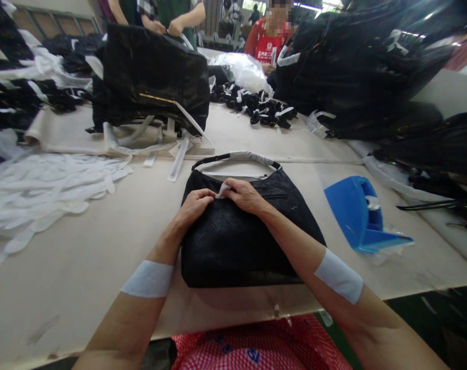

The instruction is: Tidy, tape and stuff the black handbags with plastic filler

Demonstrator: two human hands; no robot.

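Black shoulder bag (241, 246) lies on the pale surface (141, 241), front panel up, directly before the person, its handle (250, 155) arched away at the far edge.

Left hand (197, 205): rests on the upper front of the bag, thumb and index fingers drawn together at the lower end of a small white scrap (226, 187). Right hand (245, 196): just beside it, fingers pinching the scrap's upper part. Whether the scrap is tied, stuck or merely held: cannot tell.

State of work: middle stretch of the handle is covered in whitish wrapping; its ends show dark. A white strip (233, 175) runs below the handle, along the bag's opening. The scrap is bunched, with part standing off the leather, so judged unfinished at that spot. No wrapping seen on the slit-like line (275, 196) right of the hands; whether any belongs there is unclear.

Surroundings: heap of white strips (56, 190) to the left; upright black bag (160, 67) beyond, another person's hands (181, 24) above it; pile of small black pieces (262, 108) at the far side; blue dustpan (344, 210) to the right.
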